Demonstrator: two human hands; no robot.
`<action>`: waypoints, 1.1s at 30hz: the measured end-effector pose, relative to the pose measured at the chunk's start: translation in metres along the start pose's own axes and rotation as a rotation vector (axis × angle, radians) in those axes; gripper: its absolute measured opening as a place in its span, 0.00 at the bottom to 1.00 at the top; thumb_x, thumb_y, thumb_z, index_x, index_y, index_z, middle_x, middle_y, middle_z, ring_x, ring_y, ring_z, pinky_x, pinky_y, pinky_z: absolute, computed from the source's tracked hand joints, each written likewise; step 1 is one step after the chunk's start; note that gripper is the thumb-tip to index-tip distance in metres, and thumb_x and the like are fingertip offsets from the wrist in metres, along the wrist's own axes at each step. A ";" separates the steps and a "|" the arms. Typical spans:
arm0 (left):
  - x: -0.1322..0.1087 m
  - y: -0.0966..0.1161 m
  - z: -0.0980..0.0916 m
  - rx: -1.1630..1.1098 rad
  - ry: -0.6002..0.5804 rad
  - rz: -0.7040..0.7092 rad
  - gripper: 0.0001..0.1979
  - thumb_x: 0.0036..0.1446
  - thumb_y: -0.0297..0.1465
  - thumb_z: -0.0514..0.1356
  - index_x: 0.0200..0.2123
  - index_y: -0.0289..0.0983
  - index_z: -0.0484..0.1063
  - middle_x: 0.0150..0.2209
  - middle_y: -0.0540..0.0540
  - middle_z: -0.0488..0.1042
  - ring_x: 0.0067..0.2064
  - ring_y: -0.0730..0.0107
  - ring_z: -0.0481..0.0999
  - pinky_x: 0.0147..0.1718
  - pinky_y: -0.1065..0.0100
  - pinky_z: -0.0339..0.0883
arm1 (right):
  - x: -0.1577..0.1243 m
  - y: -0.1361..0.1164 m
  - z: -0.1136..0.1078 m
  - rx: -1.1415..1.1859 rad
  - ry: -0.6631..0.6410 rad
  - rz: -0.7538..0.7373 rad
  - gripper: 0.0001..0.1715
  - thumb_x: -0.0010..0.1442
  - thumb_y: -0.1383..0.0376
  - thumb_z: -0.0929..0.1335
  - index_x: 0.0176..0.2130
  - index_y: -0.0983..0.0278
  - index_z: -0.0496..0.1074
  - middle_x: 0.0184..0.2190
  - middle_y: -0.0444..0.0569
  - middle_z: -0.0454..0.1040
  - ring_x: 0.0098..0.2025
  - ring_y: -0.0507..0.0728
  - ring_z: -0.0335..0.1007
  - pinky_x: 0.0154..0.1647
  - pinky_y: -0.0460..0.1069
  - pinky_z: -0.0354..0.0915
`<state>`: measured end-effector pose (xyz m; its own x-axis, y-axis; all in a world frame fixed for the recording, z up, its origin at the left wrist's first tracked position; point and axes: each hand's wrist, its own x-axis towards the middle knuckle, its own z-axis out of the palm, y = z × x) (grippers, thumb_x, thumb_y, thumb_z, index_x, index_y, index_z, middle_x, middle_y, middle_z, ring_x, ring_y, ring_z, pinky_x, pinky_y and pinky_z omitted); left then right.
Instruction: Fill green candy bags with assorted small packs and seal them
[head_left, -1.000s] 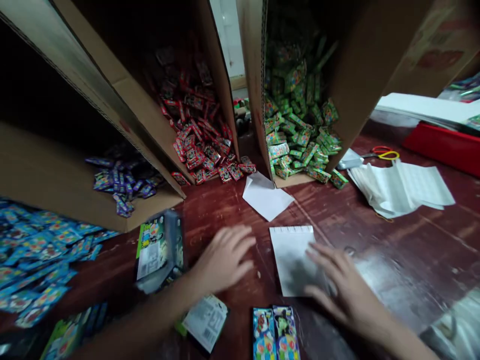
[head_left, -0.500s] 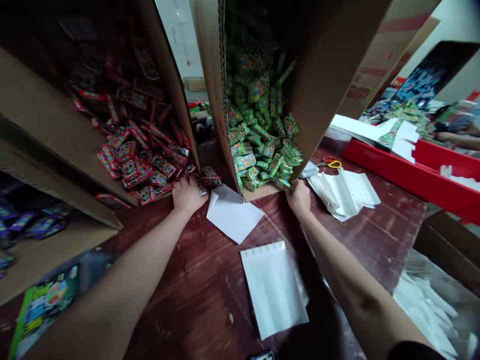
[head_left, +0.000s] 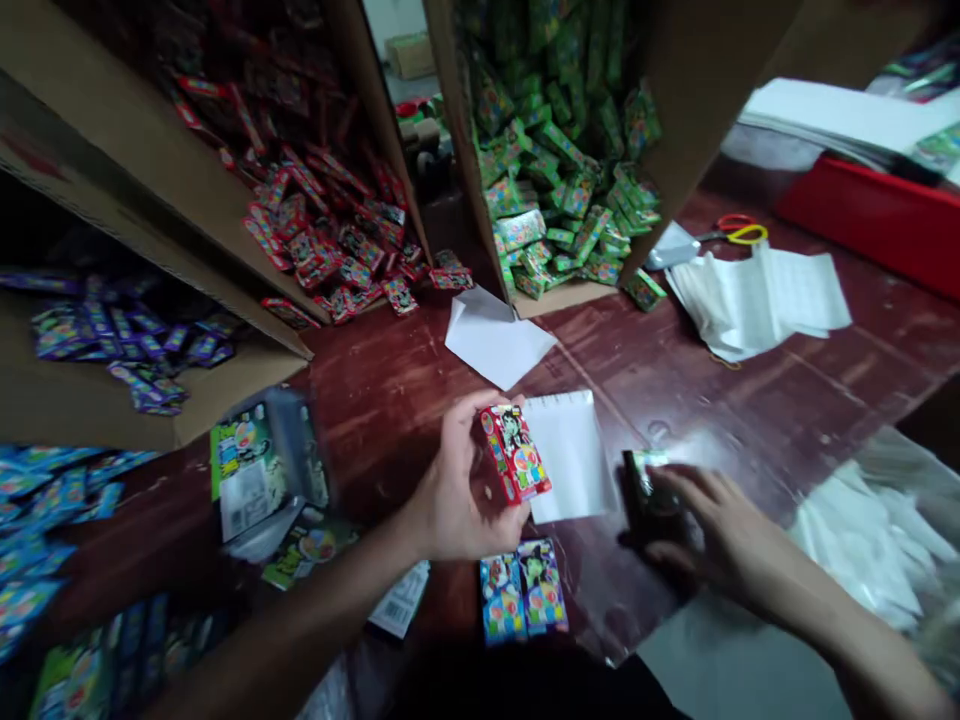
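My left hand (head_left: 457, 490) is closed around a small red printed box (head_left: 517, 455), its front turned up. My right hand (head_left: 705, 525), blurred by motion, grips a small dark-looking box with a pale green edge (head_left: 649, 468) over the right part of the table. Two small printed boxes, a blue one (head_left: 501, 598) and a purple one (head_left: 543, 588), lie side by side near the table's front edge. Behind the red box is a white plastic bag (head_left: 574, 450), lying flat. A white sheet of paper (head_left: 499, 340) lies farther back.
Open cartons hold red boxes (head_left: 337, 240), green boxes (head_left: 577, 215) and purple boxes (head_left: 142, 330). Blue packs (head_left: 52, 500) are at left, near printed green-and-black packaging (head_left: 255, 465). Scissors (head_left: 739, 232), folded papers (head_left: 757, 300) and a red tray (head_left: 877, 215) stand at right.
Both hands have drawn back from the red and green cartons toward me, each now with a small box. The view has tilted down, showing the blue and purple boxes at the front.
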<state>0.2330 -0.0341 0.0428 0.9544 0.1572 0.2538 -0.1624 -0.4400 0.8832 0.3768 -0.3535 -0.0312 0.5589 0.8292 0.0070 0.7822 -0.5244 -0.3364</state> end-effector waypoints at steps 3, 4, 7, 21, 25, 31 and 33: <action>-0.028 0.018 0.039 0.039 -0.109 -0.015 0.40 0.50 0.30 0.59 0.65 0.36 0.46 0.64 0.33 0.61 0.69 0.50 0.61 0.68 0.49 0.57 | 0.007 0.001 -0.008 0.000 0.007 0.036 0.58 0.57 0.48 0.74 0.73 0.62 0.47 0.68 0.64 0.59 0.67 0.75 0.55 0.60 0.69 0.63; -0.036 0.020 0.053 0.104 -0.151 -0.009 0.40 0.50 0.30 0.61 0.65 0.36 0.48 0.64 0.34 0.62 0.70 0.48 0.58 0.70 0.44 0.48 | 0.010 0.004 -0.011 0.038 -0.045 0.007 0.56 0.58 0.50 0.73 0.72 0.62 0.46 0.67 0.63 0.60 0.66 0.73 0.56 0.61 0.68 0.63; -0.058 0.019 0.095 0.341 -0.289 0.038 0.37 0.53 0.35 0.65 0.63 0.37 0.54 0.65 0.36 0.65 0.73 0.42 0.49 0.70 0.34 0.25 | 0.010 0.013 -0.014 0.133 -0.117 -0.012 0.55 0.57 0.51 0.74 0.72 0.63 0.48 0.60 0.61 0.67 0.58 0.69 0.64 0.58 0.64 0.65; -0.088 0.026 0.111 0.804 -0.459 0.085 0.25 0.61 0.43 0.64 0.60 0.47 0.70 0.65 0.41 0.67 0.70 0.42 0.55 0.64 0.24 0.20 | -0.038 0.000 -0.008 0.456 0.111 0.126 0.33 0.65 0.46 0.65 0.63 0.57 0.65 0.52 0.55 0.70 0.53 0.66 0.68 0.55 0.62 0.67; -0.095 0.023 0.095 0.789 -0.465 0.074 0.30 0.59 0.46 0.65 0.63 0.46 0.67 0.68 0.40 0.63 0.71 0.42 0.54 0.65 0.27 0.20 | -0.035 0.004 -0.016 0.745 -0.120 0.144 0.28 0.73 0.51 0.54 0.59 0.58 0.70 0.47 0.50 0.78 0.49 0.63 0.75 0.54 0.60 0.69; -0.108 0.007 -0.001 0.861 -0.671 0.107 0.51 0.45 0.47 0.73 0.69 0.47 0.56 0.73 0.39 0.52 0.73 0.39 0.49 0.67 0.31 0.28 | 0.003 0.008 -0.020 0.332 -0.402 0.004 0.28 0.72 0.50 0.55 0.43 0.63 0.75 0.30 0.49 0.78 0.29 0.59 0.72 0.35 0.55 0.69; -0.116 -0.002 -0.041 0.910 -0.713 0.089 0.55 0.41 0.44 0.74 0.70 0.49 0.54 0.73 0.40 0.52 0.72 0.37 0.50 0.67 0.29 0.30 | 0.009 0.007 -0.020 0.255 -0.390 -0.056 0.29 0.72 0.47 0.56 0.45 0.62 0.75 0.36 0.51 0.79 0.34 0.60 0.74 0.38 0.55 0.70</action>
<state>0.1121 -0.0154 0.0282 0.9202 -0.3132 -0.2348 -0.2725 -0.9432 0.1899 0.3931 -0.3538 -0.0150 0.3347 0.8911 -0.3066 0.6881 -0.4534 -0.5665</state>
